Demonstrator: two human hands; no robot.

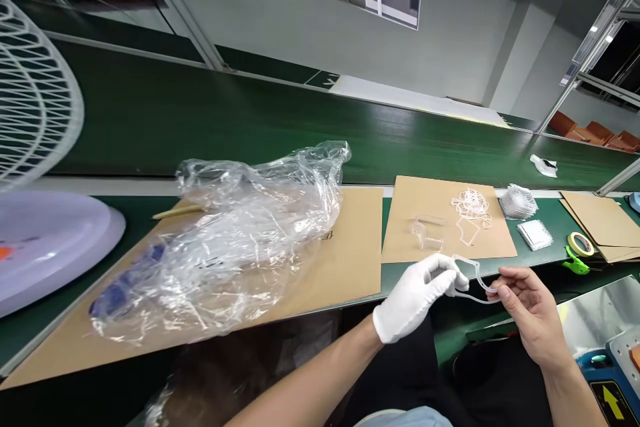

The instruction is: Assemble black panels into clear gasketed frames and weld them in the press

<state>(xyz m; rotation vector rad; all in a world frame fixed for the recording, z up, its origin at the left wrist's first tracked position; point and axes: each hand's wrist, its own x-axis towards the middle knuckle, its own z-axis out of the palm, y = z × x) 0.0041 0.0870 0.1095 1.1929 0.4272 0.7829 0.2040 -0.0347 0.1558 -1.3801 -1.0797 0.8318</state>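
Left hand: gloved, this hand (420, 293) pinches one end of the thin white loop (479, 273) between thumb and fingers; the glove is probably there against smudges.
Right hand: bare, this hand (530, 310) grips the opposite end at the fingertips; bare skin likely gives a finer feel.
White loop: up in the air between both hands, just off the near edge of the bench (550, 210); two-ended support presumably stops so limp a strip folding.
Small cardboard sheet (400, 220): bears a heap of similar loops (471, 205) and a clear plastic part (429, 231), perhaps as a clean mat within easy reach.
Right of sheet: two stacks of clear pieces, far (519, 202) and near (535, 235), set apart from the loops, seemingly to avoid mixing.
Tools: tape roll (573, 245) beside green scissors (576, 265), probably out of the way.
Left side: crumpled clear bag (250, 233) on a larger cardboard sheet (357, 240).
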